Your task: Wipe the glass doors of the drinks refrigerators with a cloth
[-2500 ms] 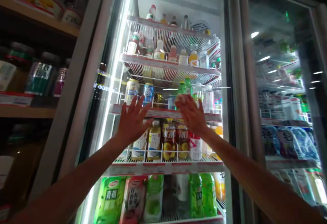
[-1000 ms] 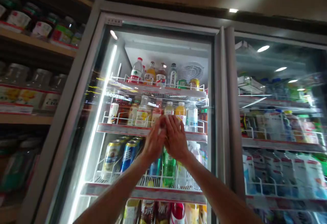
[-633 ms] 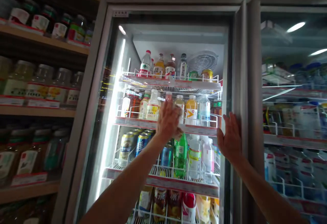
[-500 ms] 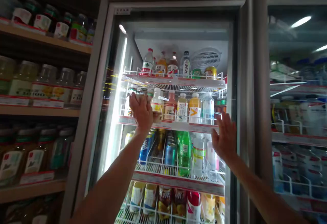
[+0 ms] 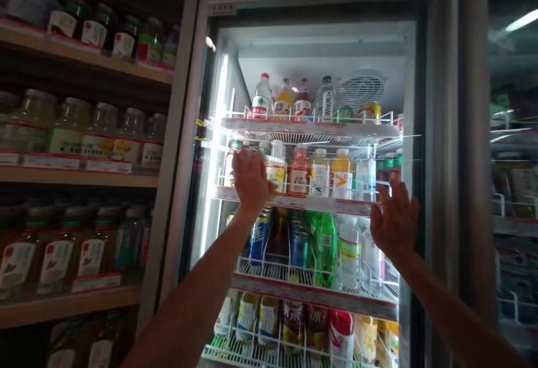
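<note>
My left hand [image 5: 251,182] is raised in front of the second shelf of a lit drinks cooler [image 5: 437,133], nearest a bottle with a yellow label [image 5: 276,167]. Its fingers point up and hold nothing I can see. My right hand [image 5: 395,219] is up at the cooler's right side, fingers spread, near a clear bottle [image 5: 366,172]. Faint reflections show glass across the front; whether either palm touches it I cannot tell. Between my hands stand a pink-orange bottle [image 5: 298,169], a pale tea bottle [image 5: 320,172] and an orange juice bottle [image 5: 342,172].
Lower cooler shelves hold a green bottle [image 5: 326,245], blue cans [image 5: 259,239] and a red-capped bottle [image 5: 342,331]. Bottles such as a red-capped water bottle [image 5: 261,98] stand on top. Wooden shelves [image 5: 79,176] with bottles line the left. Another cooler door [image 5: 515,189] is at right.
The view has shifted, so the cooler appears further right. My left hand's fingers have gone from curled to straighter. My right hand stays raised and spread by the cooler's right side.
</note>
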